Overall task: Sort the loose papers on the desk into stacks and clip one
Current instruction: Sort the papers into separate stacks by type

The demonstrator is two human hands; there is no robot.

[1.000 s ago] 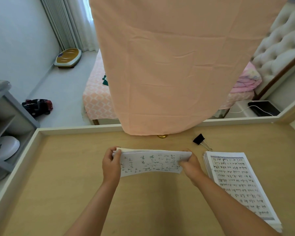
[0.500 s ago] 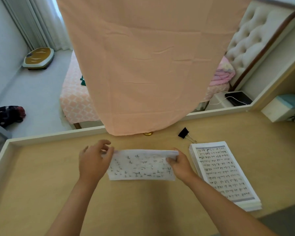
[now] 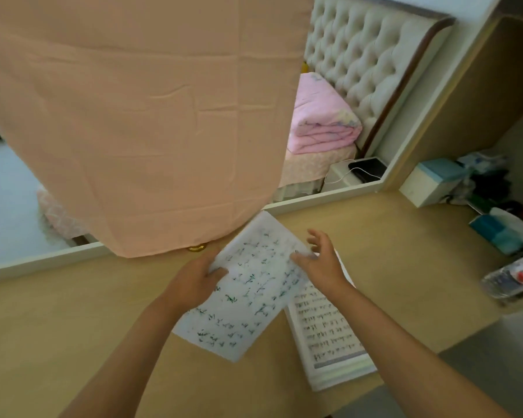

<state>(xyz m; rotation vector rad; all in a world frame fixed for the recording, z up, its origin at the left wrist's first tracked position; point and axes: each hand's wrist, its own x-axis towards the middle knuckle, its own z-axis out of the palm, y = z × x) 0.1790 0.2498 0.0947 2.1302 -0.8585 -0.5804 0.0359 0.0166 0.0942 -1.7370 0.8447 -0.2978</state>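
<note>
A peach cloth point(image 3: 133, 116) hangs beyond the grip, its lower hem just past the far end of the held paper. The wooden desk point(image 3: 58, 312) spreads under everything, with broad bare wood to the left of the grip and nearer the person, and a strip of it to the right. Its raised rim point(image 3: 314, 200) runs close behind the paper's far corner, so room is tight that way.

Just right of the grip and below it lies the printed stack point(image 3: 329, 327), flat on the desk, its long axis running away from the person and its near end close to the desk's front edge.

The handwritten sheets point(image 3: 248, 294) sit between the two hands, written face up. Their long axis runs diagonally, the near end to the left and the far end to the right, and their right side overlaps the printed stack's left edge. They are blurred.

The left hand point(image 3: 194, 285) pinches the sheets' left edge, thumb on top. The right hand point(image 3: 320, 263) is spread wide at the right edge, thumb at the paper.

Further right of the grip stand a tissue box point(image 3: 501, 233) and a clear bag point(image 3: 514, 279). A brass knob point(image 3: 197, 247) shows just beyond the left hand.
</note>
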